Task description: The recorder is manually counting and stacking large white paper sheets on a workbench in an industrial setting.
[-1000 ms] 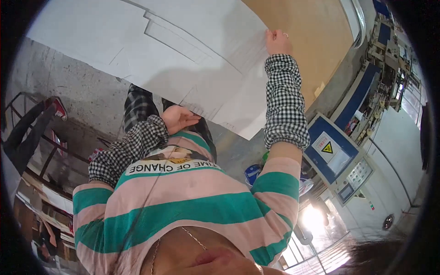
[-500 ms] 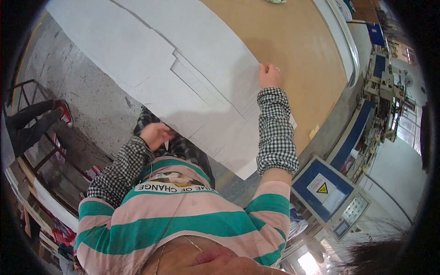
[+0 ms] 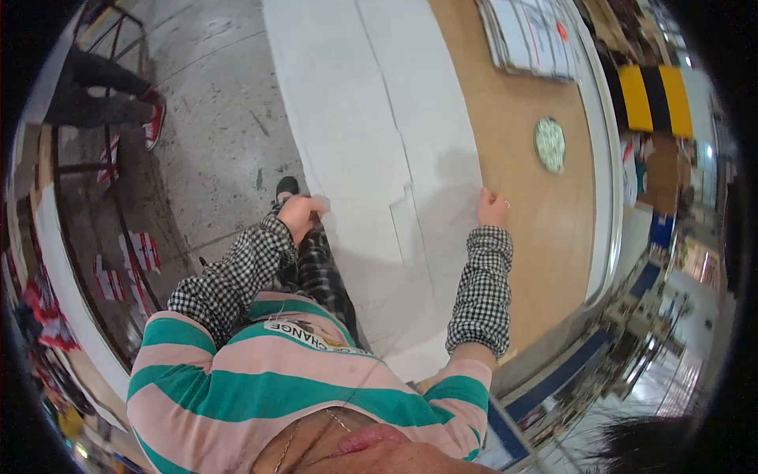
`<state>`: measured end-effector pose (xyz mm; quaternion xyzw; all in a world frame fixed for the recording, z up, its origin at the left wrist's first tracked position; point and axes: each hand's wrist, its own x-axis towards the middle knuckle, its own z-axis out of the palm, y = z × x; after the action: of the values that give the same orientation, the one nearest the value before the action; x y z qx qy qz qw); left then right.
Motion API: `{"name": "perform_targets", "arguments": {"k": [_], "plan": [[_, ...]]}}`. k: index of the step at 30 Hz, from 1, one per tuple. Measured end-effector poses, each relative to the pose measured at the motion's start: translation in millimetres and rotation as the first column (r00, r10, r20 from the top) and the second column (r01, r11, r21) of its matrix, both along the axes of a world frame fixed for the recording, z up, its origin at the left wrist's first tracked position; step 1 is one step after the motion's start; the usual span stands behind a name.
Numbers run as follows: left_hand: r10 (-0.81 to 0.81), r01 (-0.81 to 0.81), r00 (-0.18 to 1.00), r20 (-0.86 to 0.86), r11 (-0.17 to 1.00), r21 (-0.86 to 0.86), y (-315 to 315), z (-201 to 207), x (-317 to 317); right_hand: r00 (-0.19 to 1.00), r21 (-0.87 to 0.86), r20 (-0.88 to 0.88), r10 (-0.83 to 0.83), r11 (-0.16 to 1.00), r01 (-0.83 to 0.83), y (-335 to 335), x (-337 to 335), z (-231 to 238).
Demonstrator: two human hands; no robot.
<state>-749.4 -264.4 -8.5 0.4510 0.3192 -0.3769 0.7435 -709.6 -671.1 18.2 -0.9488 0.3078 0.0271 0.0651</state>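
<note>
A long white sheet with thin cut lines or drawn outlines on it runs from near my body to the far edge of the view. Most of it lies along the left part of a tan tabletop. At its left edge, my left hand is closed, its fingertips at the sheet's margin. My right hand pinches the opposite edge, over the tan board. Near the middle of the sheet a narrow stepped outline shows. Checked sleeves cover both my forearms.
A green-and-white patterned bundle rests on the board to the right. Beyond it stands a stack of white sheets. At left, a person's legs and a dark metal rack stand on the grey floor. Machines line the right.
My view has turned, so the sheet now runs more straight ahead. My left hand has come up to the sheet's left edge and closed there; my right hand stays at the right edge.
</note>
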Motion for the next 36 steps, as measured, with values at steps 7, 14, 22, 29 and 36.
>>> {"name": "perform_targets", "arguments": {"k": [7, 14, 22, 29, 36], "plan": [[0.046, -0.043, 0.999, -0.003, 0.946, 0.322, 17.9, 21.5, 62.7, 0.984, 0.089, -0.170, 0.049, 0.995, -0.034, 75.3, 72.8, 18.1], [0.080, -0.086, 0.996, 0.035, 0.967, 0.239, 21.2, 32.3, 86.4, 0.995, 0.038, -0.081, 0.057, 0.998, -0.054, 54.4, 104.2, 6.4], [0.043, -0.047, 0.997, 0.062, 0.998, 0.050, 35.4, 38.8, 122.5, 0.991, -0.133, -0.018, 0.135, 0.982, -0.137, 80.9, 140.6, 0.5], [0.076, -0.068, 0.997, -0.025, 0.968, 0.241, 35.6, 17.5, 153.8, 0.938, 0.285, 0.181, 0.295, 0.897, -0.337, 173.8, 193.8, 14.8], [0.035, -0.045, 0.999, 0.037, 0.954, 0.295, 31.7, 36.1, 164.2, 0.916, 0.133, 0.038, 0.400, 0.906, -0.401, 275.2, 188.9, 24.2]]}}
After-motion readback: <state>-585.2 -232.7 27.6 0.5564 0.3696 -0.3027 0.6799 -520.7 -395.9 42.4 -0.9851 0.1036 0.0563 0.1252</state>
